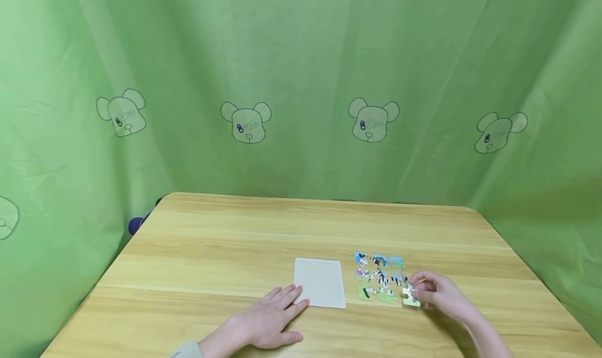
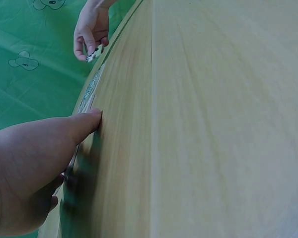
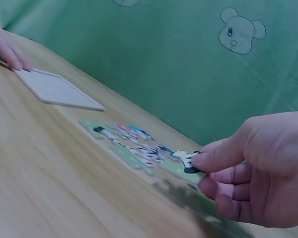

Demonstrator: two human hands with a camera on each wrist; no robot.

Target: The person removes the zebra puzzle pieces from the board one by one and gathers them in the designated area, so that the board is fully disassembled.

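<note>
Between thumb and fingers, my right hand (image 1: 439, 293) pinches a jigsaw puzzle piece (image 1: 411, 296) printed in black, white and green. In the right wrist view this puzzle piece (image 3: 186, 162) is held at the near right corner of the other pieces. Those puzzle pieces (image 1: 380, 277), showing zebra stripes with blue and green patches, lie in loose rows with narrow gaps. My left hand (image 1: 270, 319) lies palm down with fingers straight, its fingertips on the lower left edge of a white puzzle tray (image 1: 320, 283). The tray has a thin raised rim and stands left of the pieces.
The wooden table (image 1: 211, 243) has rounded far corners. Behind it and at both sides hangs a green curtain (image 1: 301, 44) with bear-head drawings. A dark purple object (image 1: 135, 225) shows past the table's left edge.
</note>
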